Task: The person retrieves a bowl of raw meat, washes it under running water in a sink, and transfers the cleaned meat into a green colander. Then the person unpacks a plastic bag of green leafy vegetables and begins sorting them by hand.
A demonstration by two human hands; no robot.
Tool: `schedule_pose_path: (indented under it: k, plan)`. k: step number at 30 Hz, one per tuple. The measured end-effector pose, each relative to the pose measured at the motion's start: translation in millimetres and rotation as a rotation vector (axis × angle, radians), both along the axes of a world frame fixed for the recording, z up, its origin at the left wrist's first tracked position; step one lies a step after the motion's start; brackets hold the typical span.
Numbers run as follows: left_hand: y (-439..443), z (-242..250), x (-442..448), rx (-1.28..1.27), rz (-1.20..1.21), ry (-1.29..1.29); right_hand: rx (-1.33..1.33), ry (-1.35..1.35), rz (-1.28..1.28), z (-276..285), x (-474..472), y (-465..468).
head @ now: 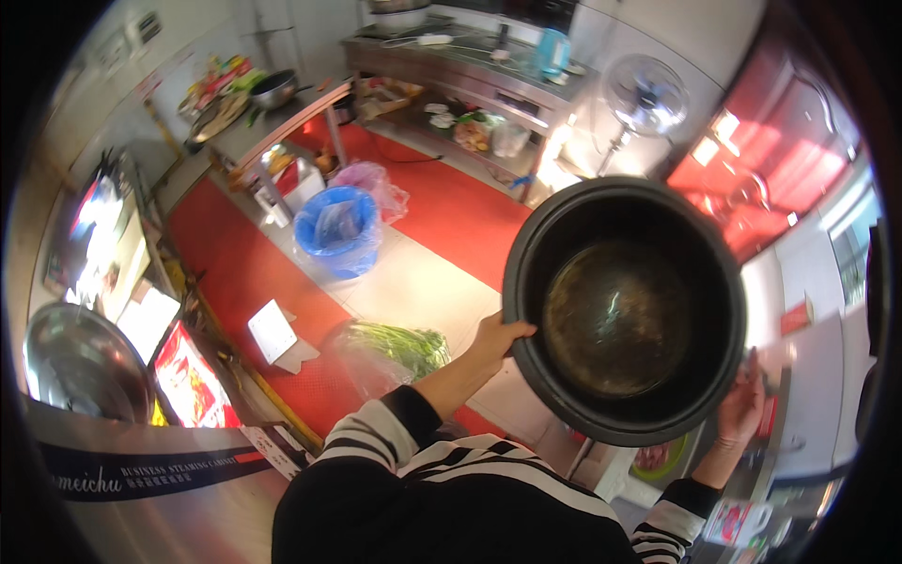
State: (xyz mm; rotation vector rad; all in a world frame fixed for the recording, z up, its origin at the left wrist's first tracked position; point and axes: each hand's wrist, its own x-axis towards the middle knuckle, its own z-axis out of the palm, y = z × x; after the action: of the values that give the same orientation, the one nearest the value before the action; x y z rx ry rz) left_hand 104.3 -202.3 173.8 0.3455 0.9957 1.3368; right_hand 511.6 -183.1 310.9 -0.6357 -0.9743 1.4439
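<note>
Between my two hands is a large, dark, round pot (624, 395), its open top turned towards me. A little clear liquid or a wet sheen shows on its stained bottom. My left hand (493, 337) grips the rim at the left, thumb over the edge and the other fingers hidden behind the wall. On the right side, my right hand (741, 405) supports the pot from outside, its fingers partly hidden by the rim. The pot is held up in front of my body, above the floor.
A blue bin (338, 233) with a plastic liner stands on the floor. Bagged green vegetables (402, 349) lie near my left arm. Red mats (451, 187) run over pale tiles. A fan (645, 99) stands by the red door (768, 155). A steel steaming cabinet (176, 515) is at lower left.
</note>
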Motion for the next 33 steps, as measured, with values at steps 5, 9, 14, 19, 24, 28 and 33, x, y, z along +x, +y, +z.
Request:
schedule_pose_path:
  k: [5,9,14,19,24,28,33]
  plan:
    - [-33,-64,-102,-0.208,0.299,-0.086,-0.347,-0.254,0.273,-57,-110,112]
    - [-73,-118,-169,-0.327,0.617,0.057,-0.621,-0.403,0.164,-112,-163,185]
    - [-132,-163,-229,-0.592,0.966,0.271,-0.725,-0.363,0.096,-161,-196,261]
    - [-166,-137,-268,-0.694,1.36,0.229,-0.66,-0.338,0.299,-230,-182,358]
    - [-183,-148,-288,-0.866,1.655,0.122,-0.887,-0.602,0.156,-273,-278,406]
    - [-161,-180,-294,-0.814,1.884,0.047,-0.941,-0.841,0.286,-320,-314,484]
    - [-121,-174,-299,-0.943,2.038,-0.348,-0.746,-1.104,0.405,-330,-427,569]
